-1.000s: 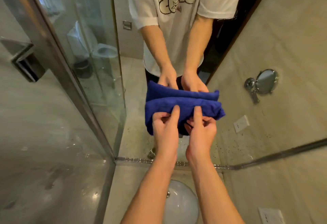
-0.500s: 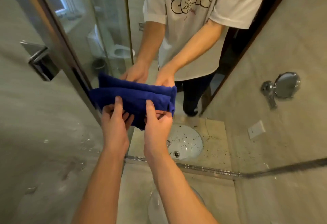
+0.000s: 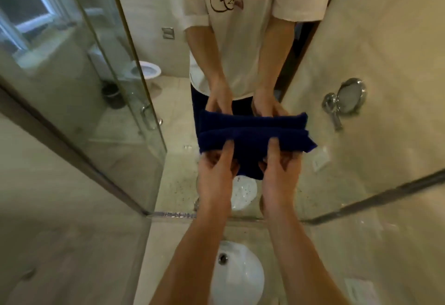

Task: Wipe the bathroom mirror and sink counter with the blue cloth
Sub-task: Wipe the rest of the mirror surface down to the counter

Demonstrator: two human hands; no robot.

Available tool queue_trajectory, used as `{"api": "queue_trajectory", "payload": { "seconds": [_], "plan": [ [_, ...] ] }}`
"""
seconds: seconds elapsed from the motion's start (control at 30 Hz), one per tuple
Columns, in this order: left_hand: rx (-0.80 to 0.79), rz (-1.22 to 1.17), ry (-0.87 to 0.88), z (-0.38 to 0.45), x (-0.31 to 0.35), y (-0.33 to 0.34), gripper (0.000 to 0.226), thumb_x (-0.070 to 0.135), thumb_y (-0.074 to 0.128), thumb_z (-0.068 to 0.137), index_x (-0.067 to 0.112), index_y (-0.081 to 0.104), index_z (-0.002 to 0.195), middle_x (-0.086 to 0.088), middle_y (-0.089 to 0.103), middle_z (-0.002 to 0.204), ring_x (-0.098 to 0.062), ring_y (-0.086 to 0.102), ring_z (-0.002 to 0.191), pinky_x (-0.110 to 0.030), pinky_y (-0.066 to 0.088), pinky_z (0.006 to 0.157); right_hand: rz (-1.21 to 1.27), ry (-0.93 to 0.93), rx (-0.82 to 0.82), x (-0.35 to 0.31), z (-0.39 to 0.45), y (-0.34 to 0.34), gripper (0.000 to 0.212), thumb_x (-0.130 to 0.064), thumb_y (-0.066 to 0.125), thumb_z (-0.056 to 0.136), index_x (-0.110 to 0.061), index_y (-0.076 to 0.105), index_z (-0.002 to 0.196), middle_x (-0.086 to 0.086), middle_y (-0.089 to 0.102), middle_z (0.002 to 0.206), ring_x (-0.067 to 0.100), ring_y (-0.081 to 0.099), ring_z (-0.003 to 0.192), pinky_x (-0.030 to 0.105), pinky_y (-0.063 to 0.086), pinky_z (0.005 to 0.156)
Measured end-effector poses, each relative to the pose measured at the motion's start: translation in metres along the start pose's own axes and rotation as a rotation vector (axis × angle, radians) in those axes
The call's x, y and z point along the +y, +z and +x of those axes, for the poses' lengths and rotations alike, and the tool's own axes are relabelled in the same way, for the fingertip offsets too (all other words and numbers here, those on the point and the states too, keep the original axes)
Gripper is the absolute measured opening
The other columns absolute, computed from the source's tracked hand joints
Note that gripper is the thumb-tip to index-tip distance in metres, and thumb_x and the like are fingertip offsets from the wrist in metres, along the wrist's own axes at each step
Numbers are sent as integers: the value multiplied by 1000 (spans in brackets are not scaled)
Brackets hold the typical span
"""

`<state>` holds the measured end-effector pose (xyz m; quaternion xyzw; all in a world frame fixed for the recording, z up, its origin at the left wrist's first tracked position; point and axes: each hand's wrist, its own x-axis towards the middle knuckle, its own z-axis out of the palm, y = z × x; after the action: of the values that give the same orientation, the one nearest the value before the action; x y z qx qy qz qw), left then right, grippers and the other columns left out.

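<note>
A folded dark blue cloth (image 3: pixel 252 143) is held flat against the bathroom mirror (image 3: pixel 168 102), low in its middle part. My left hand (image 3: pixel 215 172) grips the cloth's lower left edge, with the thumb over the front. My right hand (image 3: pixel 280 172) grips the lower right edge in the same way. The mirror reflects the cloth and both hands just above them. Below the mirror's bottom edge lies the beige sink counter (image 3: pixel 168 251) with a white round basin (image 3: pixel 237 278).
A marble wall (image 3: pixel 60 220) stands on the left and another on the right (image 3: pixel 385 256) with a socket plate (image 3: pixel 358 291). The mirror reflects a glass shower door, a toilet, a round shaving mirror (image 3: pixel 349 97) and dark specks near the bottom.
Both hands have slid the cloth across the mirror, left half a second ago and now back to the right, near the middle. The grip looks unchanged.
</note>
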<state>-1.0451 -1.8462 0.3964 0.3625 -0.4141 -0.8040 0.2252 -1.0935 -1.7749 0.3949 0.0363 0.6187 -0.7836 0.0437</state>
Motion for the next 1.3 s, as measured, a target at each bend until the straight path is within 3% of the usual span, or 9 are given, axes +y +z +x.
{"api": "queue_trajectory", "payload": {
  "seconds": [0.13, 0.27, 0.43, 0.5, 0.67, 0.77, 0.9, 1.1, 1.3],
  "plan": [
    [102, -46, 150, 2, 22, -22, 20, 27, 62, 95, 16, 59, 111, -11, 68, 111, -25, 67, 101, -32, 59, 81, 64, 101, -129, 11, -15, 26, 53, -29, 66, 91, -25, 45, 140, -5, 66, 121, 10, 65, 108, 38, 55, 94],
    [145, -77, 150, 1, 2, 1, 18, 34, 58, 97, 19, 53, 106, -17, 67, 115, -29, 66, 107, -37, 59, 84, 76, 98, -193, 7, -4, 8, 28, -23, 66, 92, -31, 57, 117, -4, 70, 109, 8, 68, 99, 31, 56, 88],
    [146, -141, 53, -12, -58, 74, 21, 32, 59, 97, 19, 44, 90, 4, 62, 75, -18, 62, 85, -32, 55, 78, -7, 29, -54, -5, 49, -70, 35, -33, 73, 83, -14, 63, 112, 8, 71, 104, 22, 68, 91, 40, 52, 83],
    [106, -140, 25, -22, -80, 105, 22, 31, 61, 96, 16, 44, 91, 1, 59, 77, -19, 61, 89, -33, 53, 82, -21, 23, -36, -14, 68, -108, 19, -26, 70, 89, -16, 65, 105, 6, 72, 99, 18, 69, 88, 36, 55, 81],
    [-55, -105, -128, -47, -140, 192, 20, 23, 64, 95, 16, 47, 88, -4, 56, 81, -13, 57, 74, -26, 49, 67, -29, -28, 132, -36, 120, -203, 17, -26, 62, 95, -20, 57, 110, 1, 66, 97, 9, 64, 82, 24, 53, 71],
    [-119, -97, -189, -60, -163, 223, 15, 22, 64, 96, 15, 51, 93, -3, 60, 85, -15, 60, 83, -28, 51, 73, -8, -35, 254, -39, 137, -231, 13, -28, 60, 96, -19, 53, 101, 1, 62, 94, 11, 61, 82, 29, 51, 71],
    [-5, -79, -50, -55, -150, 201, 21, 25, 62, 96, 16, 46, 86, 6, 59, 61, -10, 56, 65, -28, 52, 69, 29, -24, 215, -26, 124, -207, 14, -29, 61, 95, -28, 48, 89, -1, 62, 93, 16, 61, 88, 42, 52, 84],
    [89, -116, 20, -56, -144, 192, 24, 34, 63, 95, 18, 48, 86, 0, 52, 79, -4, 64, 65, -36, 56, 91, 32, 20, 0, -25, 120, -203, 11, -23, 68, 90, -18, 60, 98, 6, 71, 95, 17, 68, 87, 39, 55, 83],
    [-6, -84, -74, -69, -193, 253, 24, 26, 67, 93, 15, 47, 86, 0, 57, 75, -18, 61, 84, -39, 56, 92, -60, -35, 77, -31, 169, -288, 24, -28, 64, 93, -17, 61, 114, -4, 66, 91, 7, 62, 81, 31, 54, 79]
  ]
}}
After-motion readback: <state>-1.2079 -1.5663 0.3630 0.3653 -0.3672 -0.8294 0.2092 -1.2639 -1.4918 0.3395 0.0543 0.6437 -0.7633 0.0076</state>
